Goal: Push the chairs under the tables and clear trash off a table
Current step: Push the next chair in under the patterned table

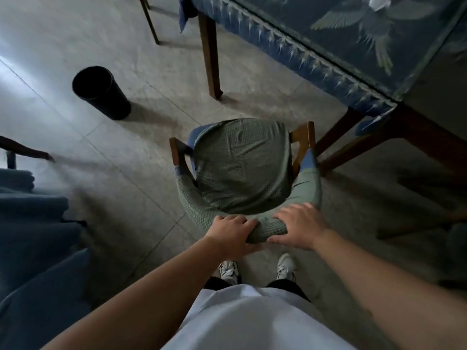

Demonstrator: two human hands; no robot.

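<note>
A wooden chair (242,162) with a green checked seat and a padded green curved backrest stands on the floor in front of me. Its front faces the table (328,59), which wears a blue cloth with a bird pattern at the upper right. My left hand (232,234) grips the near part of the backrest, fingers over the top and thumb underneath. My right hand (300,227) holds the backrest beside it, fingers spread over the padding. The chair sits outside the table, close to its near leg (331,137).
A black cylindrical bin (101,93) stands on the tiled floor to the left. Blue upholstered furniture (32,236) fills the lower left. Another table leg (211,51) and a thin chair leg (149,18) stand farther back. My white shoes (255,270) are just behind the chair.
</note>
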